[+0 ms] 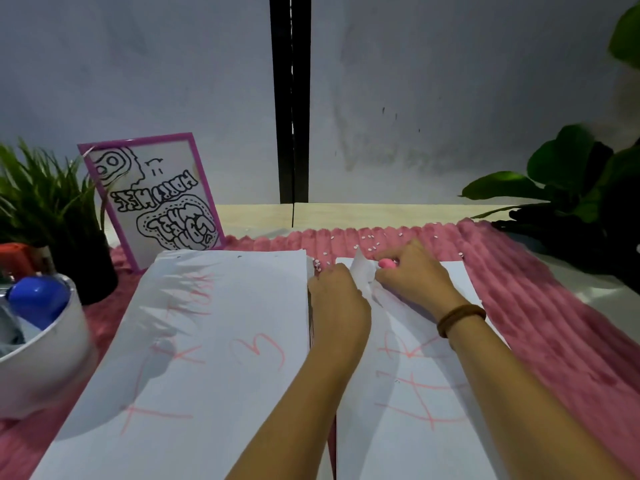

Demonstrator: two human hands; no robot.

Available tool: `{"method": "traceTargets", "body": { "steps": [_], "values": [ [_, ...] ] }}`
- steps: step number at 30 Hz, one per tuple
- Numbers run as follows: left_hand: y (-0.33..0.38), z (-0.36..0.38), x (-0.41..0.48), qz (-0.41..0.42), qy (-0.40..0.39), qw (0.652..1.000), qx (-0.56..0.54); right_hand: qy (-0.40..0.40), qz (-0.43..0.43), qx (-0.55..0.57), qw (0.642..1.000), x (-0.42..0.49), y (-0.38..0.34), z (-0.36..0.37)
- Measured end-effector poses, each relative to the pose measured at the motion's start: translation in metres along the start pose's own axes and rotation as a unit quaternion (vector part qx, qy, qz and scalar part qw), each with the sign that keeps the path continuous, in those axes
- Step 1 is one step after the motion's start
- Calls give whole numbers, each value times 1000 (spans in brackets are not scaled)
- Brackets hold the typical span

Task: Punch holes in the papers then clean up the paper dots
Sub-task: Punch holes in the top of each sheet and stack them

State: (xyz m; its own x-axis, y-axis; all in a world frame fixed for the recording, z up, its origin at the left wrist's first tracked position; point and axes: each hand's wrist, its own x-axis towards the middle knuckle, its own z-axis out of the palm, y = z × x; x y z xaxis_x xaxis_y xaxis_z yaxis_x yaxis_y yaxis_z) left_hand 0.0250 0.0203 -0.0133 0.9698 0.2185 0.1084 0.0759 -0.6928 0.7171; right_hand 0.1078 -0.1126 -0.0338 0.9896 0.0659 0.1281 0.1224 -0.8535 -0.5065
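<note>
Where both hands meet at the far edge of the right paper stack (415,393), the right hand (412,275), brown bracelet (460,318) on its wrist, has its fingers curled over a pink hole punch (387,263), mostly hidden. Left hand (337,303): fingers bent, pinching a lifted sheet (362,273) that stands up crumpled between the hands, touching the punch. Paper dots (369,241): scattered on the pink ribbed cloth (554,323) just beyond the hands. Left paper stack (207,341): flat, red scribbles, small holes along the far edge. Far left: white bowl (52,362) holding a blue item (38,299); purple-framed drawing (156,199) leaning upright; green plants at both sides.
</note>
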Motion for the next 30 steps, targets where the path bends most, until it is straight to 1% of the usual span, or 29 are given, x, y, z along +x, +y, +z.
{"method": "traceTargets", "body": {
  "steps": [3,8,11,17,20,23,25,28,30],
  "values": [
    [4,1,-2,-2,-5,1000,31,3,11,9,1000,1,0,0],
    [4,0,-5,-21,14,998,-49,-3,12,34,999,0,-2,-5],
    [7,-2,-8,-14,35,995,-89,-7,14,57,998,-3,-5,-9],
    [8,-2,-11,10,63,991,-121,0,8,61,998,-6,-10,-11],
    [8,0,-8,9,79,989,-125,-2,-5,70,998,-8,-12,-10],
    [8,-1,-4,10,91,982,-167,-15,-11,99,995,-14,-19,-11],
    [6,-1,-1,-4,63,980,-187,-10,-10,121,993,-15,-21,-13],
    [2,3,1,-29,-7,986,-166,14,-25,128,991,-12,-21,-16],
    [1,5,1,-35,-8,980,-195,19,-29,137,990,-11,-21,-19]
  ]
}}
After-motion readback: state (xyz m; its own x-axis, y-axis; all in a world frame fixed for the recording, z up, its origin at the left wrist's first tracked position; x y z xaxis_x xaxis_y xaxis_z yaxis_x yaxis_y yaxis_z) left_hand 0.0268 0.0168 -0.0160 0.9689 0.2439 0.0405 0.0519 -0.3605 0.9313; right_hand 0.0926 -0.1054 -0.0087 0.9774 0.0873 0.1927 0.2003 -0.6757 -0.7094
